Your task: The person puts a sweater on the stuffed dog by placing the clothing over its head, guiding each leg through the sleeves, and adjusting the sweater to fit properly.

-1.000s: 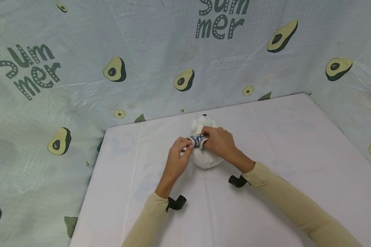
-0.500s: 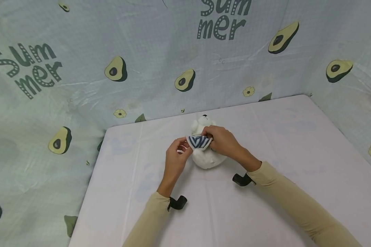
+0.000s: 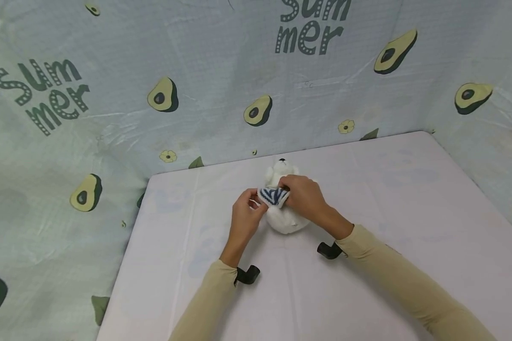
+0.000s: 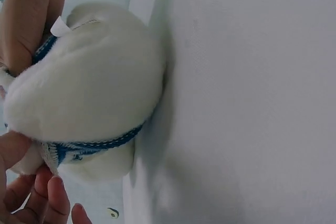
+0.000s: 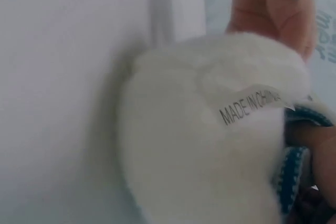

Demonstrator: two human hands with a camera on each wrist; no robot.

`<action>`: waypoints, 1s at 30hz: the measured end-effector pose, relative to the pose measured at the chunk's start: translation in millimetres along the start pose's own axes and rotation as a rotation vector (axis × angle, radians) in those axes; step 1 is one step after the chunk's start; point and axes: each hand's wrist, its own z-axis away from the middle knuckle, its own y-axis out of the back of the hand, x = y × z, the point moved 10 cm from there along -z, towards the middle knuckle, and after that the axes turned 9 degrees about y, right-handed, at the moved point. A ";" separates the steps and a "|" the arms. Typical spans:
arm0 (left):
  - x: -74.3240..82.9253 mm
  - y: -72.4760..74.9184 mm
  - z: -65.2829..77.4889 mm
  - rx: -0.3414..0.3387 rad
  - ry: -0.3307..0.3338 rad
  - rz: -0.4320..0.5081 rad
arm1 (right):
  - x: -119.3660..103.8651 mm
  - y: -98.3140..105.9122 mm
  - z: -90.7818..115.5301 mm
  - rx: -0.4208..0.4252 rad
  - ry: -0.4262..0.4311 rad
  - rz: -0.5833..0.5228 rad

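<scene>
toy (image 3: 287, 221) on table (image 3: 281, 303) | backdrop (image 3: 213, 57) behind | garment (image 3: 273, 195) around toy (between left hand (image 3: 245, 214) and right hand (image 3: 305, 199))

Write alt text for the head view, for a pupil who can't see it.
A person's left hand and right hand grip opposite sides of a blue-and-white knit garment on a white plush animal. It rests on a white table before a pale avocado-print backdrop.
</scene>
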 end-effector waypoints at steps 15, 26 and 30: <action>11.0 14.0 5.4 0.093 -0.174 -0.124 | -19.8 11.7 7.8 -0.012 0.382 0.216; 3.7 15.0 -2.7 -0.012 -0.076 -0.029 | -4.1 23.9 12.9 -0.026 0.309 0.165; 4.4 7.5 -0.5 -0.038 -0.046 -0.015 | -17.9 22.0 17.9 -0.026 0.355 0.199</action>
